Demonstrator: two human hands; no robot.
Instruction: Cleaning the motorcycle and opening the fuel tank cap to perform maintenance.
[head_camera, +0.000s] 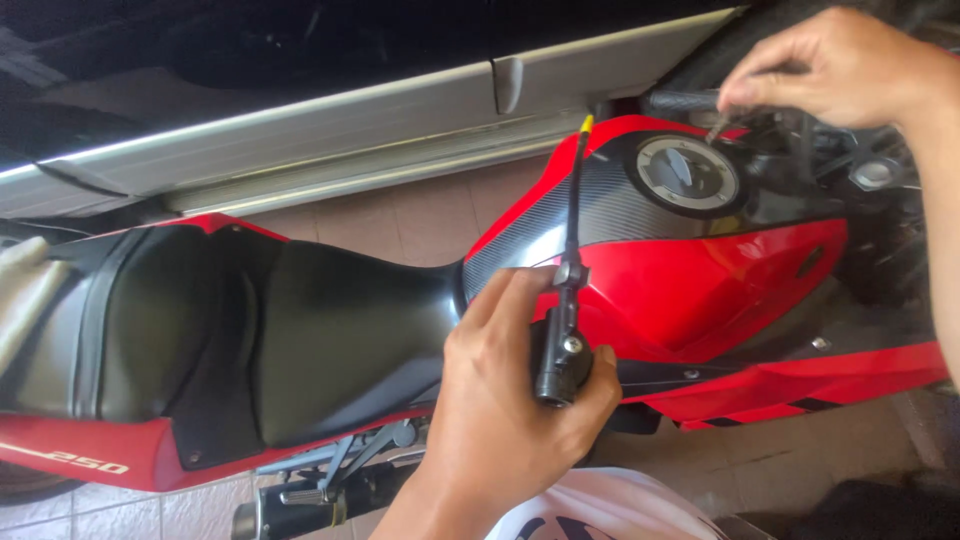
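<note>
A red motorcycle stands side-on below me, with a red fuel tank (720, 270) and a black seat (330, 330). My left hand (510, 400) grips the thick black base of a long thin black lever (572, 220) with a yellow tip, held upright in front of the tank. My right hand (840, 65) pinches a small metallic key (718, 127) just above the tank's round silver filler cap (687, 172). The key's tip hangs a little to the right of the cap's middle, and I cannot tell if it touches.
A silver car sill (400, 130) runs behind the motorcycle, across a strip of tiled floor (400, 210). A black handlebar grip (680, 100) sits by my right fingers. A white rounded object (600, 510) lies at the bottom edge. Footpeg and frame parts (330, 470) show under the seat.
</note>
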